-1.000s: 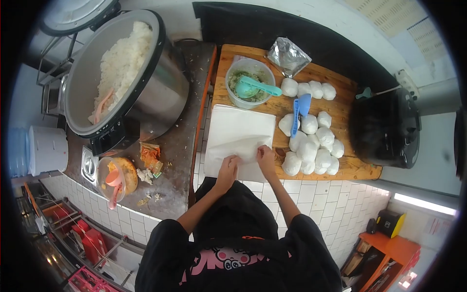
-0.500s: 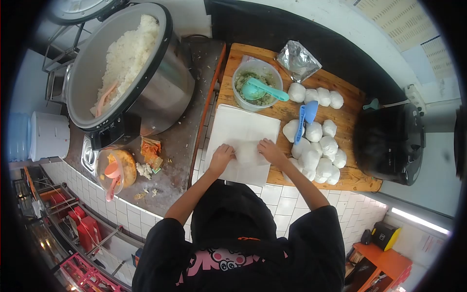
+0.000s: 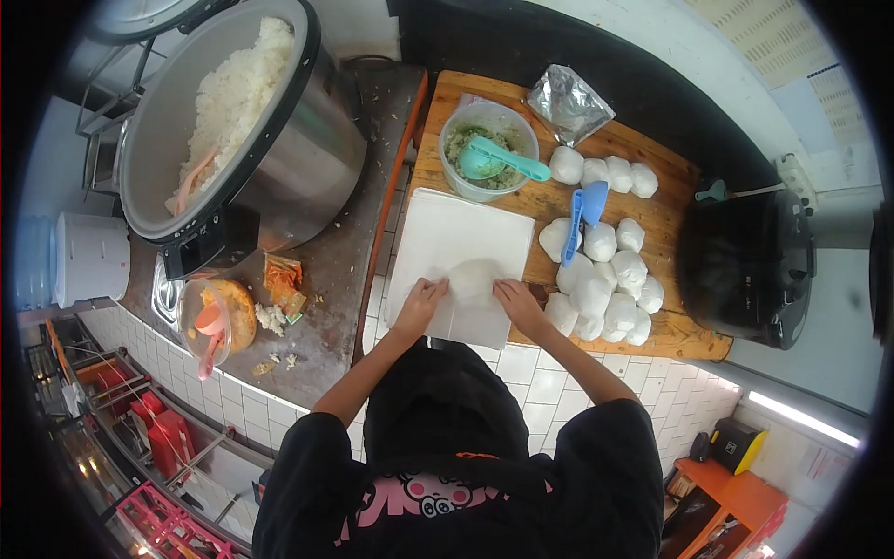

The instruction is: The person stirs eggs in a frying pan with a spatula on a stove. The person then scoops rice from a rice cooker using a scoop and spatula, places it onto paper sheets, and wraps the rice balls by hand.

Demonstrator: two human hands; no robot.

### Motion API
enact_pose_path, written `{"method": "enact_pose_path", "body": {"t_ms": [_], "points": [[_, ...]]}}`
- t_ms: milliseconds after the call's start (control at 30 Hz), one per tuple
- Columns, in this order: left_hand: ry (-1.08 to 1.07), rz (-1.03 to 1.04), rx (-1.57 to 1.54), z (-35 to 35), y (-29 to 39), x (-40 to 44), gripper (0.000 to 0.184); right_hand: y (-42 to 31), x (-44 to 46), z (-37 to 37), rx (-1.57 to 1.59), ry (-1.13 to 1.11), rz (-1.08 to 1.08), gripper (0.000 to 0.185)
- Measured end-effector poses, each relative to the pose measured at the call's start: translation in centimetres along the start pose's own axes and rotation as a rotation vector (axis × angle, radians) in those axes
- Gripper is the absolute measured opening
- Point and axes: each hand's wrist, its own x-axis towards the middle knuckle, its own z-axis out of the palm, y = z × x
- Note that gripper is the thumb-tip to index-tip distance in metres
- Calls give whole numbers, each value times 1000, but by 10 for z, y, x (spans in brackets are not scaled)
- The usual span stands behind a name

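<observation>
At the near left corner of the wooden tabletop (image 3: pixel 678 339), I had both hands over a paper stack (image 3: pixel 456 222), with a white mound (image 3: pixel 474 279) set between them. The mound lay directly right of the left hand (image 3: pixel 426 298) and directly left of the right hand (image 3: pixel 515 296), its middle a touch farther from the near edge than the fingertips. Neither hand was clearly the nearer one; each had its fingertips at the mound's side. It looked roundish, and I could make out no long axis, while the paper under it ran longer from near edge to far.

Both hands had their fingers bent and close together. From my view I could not tell whether they pinched paper or merely pressed on it.

Beyond the right hand, toward the right edge, sat a pile of white parcels (image 3: pixel 591 295) with a blue scoop (image 3: pixel 585 219) resting on it. Toward the far left corner stood a plastic tub (image 3: pixel 481 193), a teal scoop (image 3: pixel 507 160) lying across its rim.
</observation>
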Motion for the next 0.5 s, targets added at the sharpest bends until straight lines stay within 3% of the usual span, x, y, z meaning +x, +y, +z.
{"method": "enact_pose_path", "body": {"t_ms": [67,133,200,267,333,367,400,467,500], "points": [[-96,-97,157,2,0,7,29,2,11,2,157,-99,49,38],[-78,-175,58,5,0,18,23,5,31,4,616,-153,542,34],[-60,-252,-40,6,-6,28,16,15,54,-8,529,-217,474,32],[-215,-491,-312,4,-15,38,18,22,82,-20,444,-275,406,31],[-261,-563,-382,-6,-17,52,20,24,106,-22,370,-529,393,26],[-307,-637,-456,-11,-16,56,21,24,110,-22,371,-527,389,26],[-305,-638,-454,-5,-17,54,21,24,113,-21,313,-492,369,28],[-88,-356,-32,7,-17,48,26,26,114,-21,256,-457,345,29],[-86,-358,-28,6,-17,46,26,27,112,-27,170,-420,295,44]]}}
